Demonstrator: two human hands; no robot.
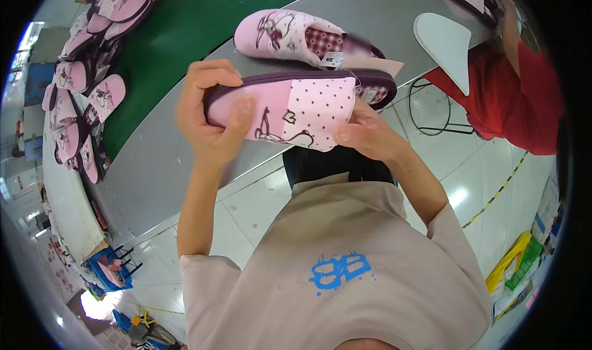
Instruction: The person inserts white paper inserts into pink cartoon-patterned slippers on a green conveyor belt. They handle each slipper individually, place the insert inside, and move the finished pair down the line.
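Fingers of the left hand (198, 121) are clamped on the toe of the slipper (268, 100) – thumb on the upper – while its opening is gripped by the right hand (377, 137), whose fingers are partly hidden. It is held above the table's (157, 159) near edge, long axis left to right, toe leftward – a second slipper (256, 32) being laid farther in on the table.

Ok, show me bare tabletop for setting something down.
Bare grey tabletop shows between the left hand and the green surface, and a smaller patch between the farther slipper and the white panel. Far left is crowded with piled slippers.
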